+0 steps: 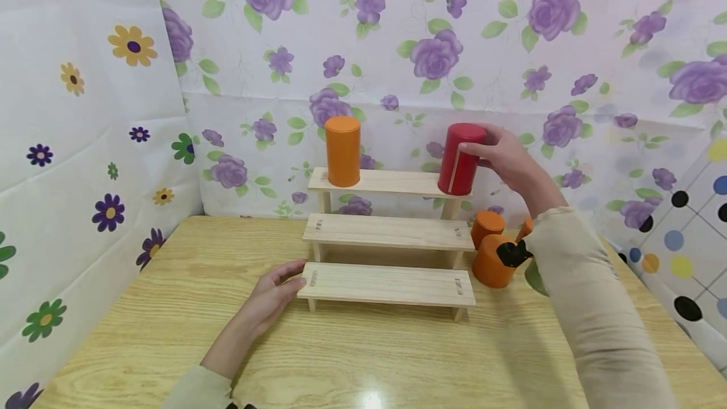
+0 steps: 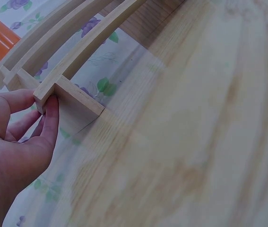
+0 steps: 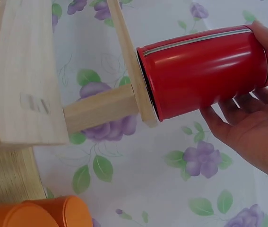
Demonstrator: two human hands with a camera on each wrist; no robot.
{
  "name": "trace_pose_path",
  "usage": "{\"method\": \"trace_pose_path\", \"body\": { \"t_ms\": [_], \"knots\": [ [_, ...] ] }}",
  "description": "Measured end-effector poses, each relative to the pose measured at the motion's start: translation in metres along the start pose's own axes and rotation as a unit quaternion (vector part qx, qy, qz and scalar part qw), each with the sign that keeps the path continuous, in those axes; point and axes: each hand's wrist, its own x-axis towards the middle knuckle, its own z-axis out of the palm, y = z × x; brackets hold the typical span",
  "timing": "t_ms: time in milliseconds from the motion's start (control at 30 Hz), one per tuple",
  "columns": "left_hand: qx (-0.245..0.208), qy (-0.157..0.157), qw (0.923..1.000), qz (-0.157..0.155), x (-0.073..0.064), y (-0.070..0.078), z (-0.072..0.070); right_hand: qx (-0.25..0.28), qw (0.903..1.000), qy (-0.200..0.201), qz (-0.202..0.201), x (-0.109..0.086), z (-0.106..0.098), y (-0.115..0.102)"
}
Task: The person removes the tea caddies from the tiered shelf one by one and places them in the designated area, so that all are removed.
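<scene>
A three-step wooden shelf (image 1: 386, 283) stands on the table, its steps rising toward the back. My right hand (image 1: 508, 156) grips a red can (image 1: 462, 160) near its top, at the right end of the top step. In the right wrist view the can's base (image 3: 150, 85) meets the edge of that board, with thumb and fingers around the upper part. My left hand (image 1: 271, 298) pinches the left end of the lowest step, thumb and fingers on its corner (image 2: 41, 97). An orange can (image 1: 343, 153) stands upright at the top step's left end.
Right of the shelf, several orange containers (image 1: 493, 264) stand close together, with a green item (image 1: 535, 278) partly behind my right sleeve (image 1: 591, 295). Flower-printed cloth (image 1: 363, 49) covers the wall behind the wooden table (image 1: 170, 320). The middle step (image 1: 389, 231) is bare.
</scene>
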Motion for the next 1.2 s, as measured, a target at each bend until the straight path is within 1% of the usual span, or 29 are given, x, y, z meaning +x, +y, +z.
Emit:
{"method": "trace_pose_path", "body": {
  "t_ms": [200, 333, 533, 833, 900, 1067, 1200],
  "knots": [
    [0.002, 0.000, 1.0000, 0.000, 0.000, -0.001, 0.001, -0.014, 0.9998, -0.008, -0.015, -0.008, -0.010, -0.001],
    [0.001, -0.002, 1.0000, -0.002, 0.000, -0.002, 0.001, -0.017, 0.9996, 0.000, -0.022, -0.015, -0.015, -0.003],
    [-0.001, -0.007, 1.0000, -0.001, 0.000, -0.002, 0.001, 0.003, 0.9996, 0.009, -0.025, -0.029, -0.025, -0.006],
    [0.006, -0.005, 1.0000, 0.001, 0.000, 0.001, 0.000, 0.009, 0.9988, 0.001, -0.047, -0.049, -0.032, -0.003],
    [0.004, -0.006, 1.0000, 0.001, 0.000, 0.001, 0.000, 0.001, 0.9987, -0.002, -0.050, -0.053, -0.034, 0.000],
    [-0.002, -0.006, 1.0000, 0.003, 0.000, 0.001, 0.001, -0.051, 0.9979, -0.005, -0.040, -0.063, -0.035, 0.006],
    [-0.003, -0.005, 1.0000, 0.001, 0.001, 0.000, 0.001, -0.068, 0.9972, -0.007, -0.032, -0.072, -0.036, 0.011]
  ]
}}
